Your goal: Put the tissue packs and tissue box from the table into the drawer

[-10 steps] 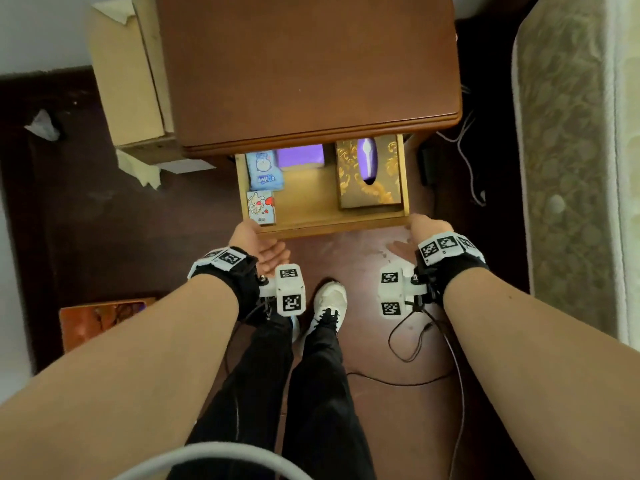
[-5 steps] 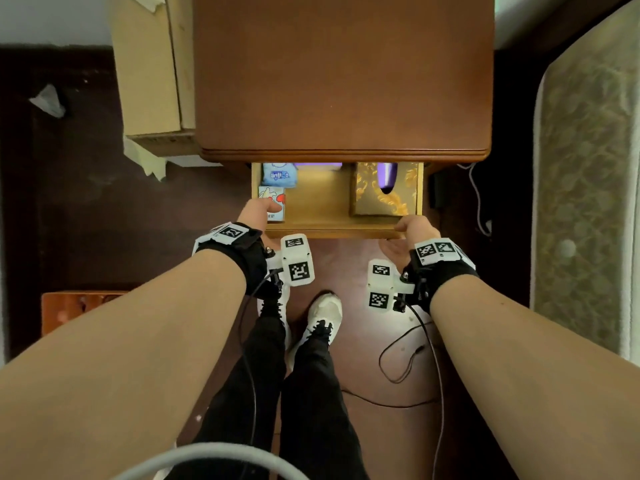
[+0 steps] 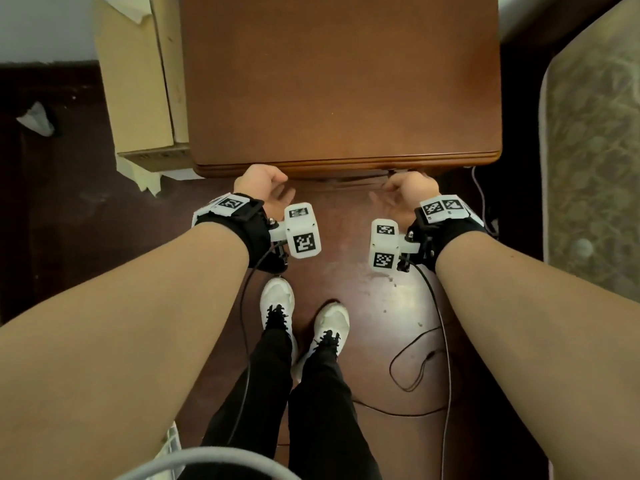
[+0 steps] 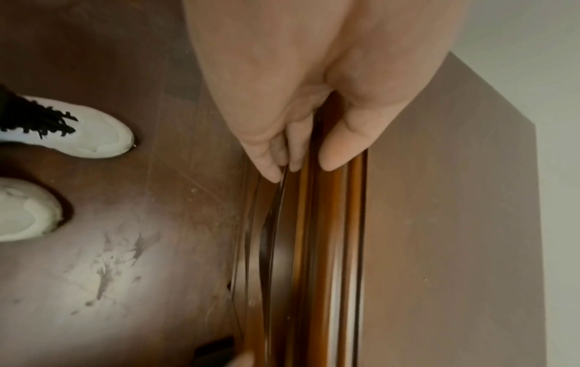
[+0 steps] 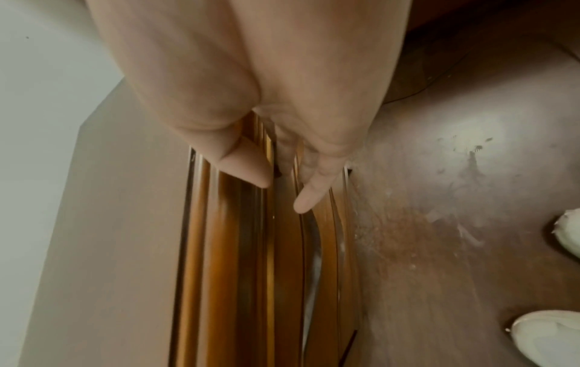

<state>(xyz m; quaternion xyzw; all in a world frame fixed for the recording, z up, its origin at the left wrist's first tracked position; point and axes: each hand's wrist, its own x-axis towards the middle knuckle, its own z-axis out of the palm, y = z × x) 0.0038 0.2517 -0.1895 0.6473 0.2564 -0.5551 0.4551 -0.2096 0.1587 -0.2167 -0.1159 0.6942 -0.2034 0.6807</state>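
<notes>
**Two hands laid against a closed drawer front**

Both hands are seen at the front edge of the wooden table (image 3: 339, 81); the left hand (image 3: 260, 184) is placed toward the left end of that edge and the right hand (image 3: 408, 188) toward the right end. The drawer (image 3: 360, 175) is seen pushed in under the tabletop, only a thin strip of its front being visible from the head view; the tissue packs and tissue box are not visible in any view — nothing of the drawer's inside is shown.

From the left wrist view, the left hand's fingers (image 4: 270, 159) are seen extended along the moulded wood and touching it, with the thumb (image 4: 342, 149) laid on a ridge just beside them; nothing is pinched or enclosed. From the right wrist view, the right hand's fingers (image 5: 310, 188) are likewise stretched out against the drawer front, the thumb (image 5: 248, 171) being set on a neighbouring ridge; the hand is spread, not clenched.

A cardboard box (image 3: 138, 88) is stood against the table's left side; a patterned mattress (image 3: 595, 150) is seen at the right. White shoes (image 3: 277, 296) are planted on the dark wooden floor (image 3: 69, 220) below the hands — a black cable (image 3: 415, 368) is looped beside them; a crumpled white scrap (image 3: 34, 117) lies at the far left.
</notes>
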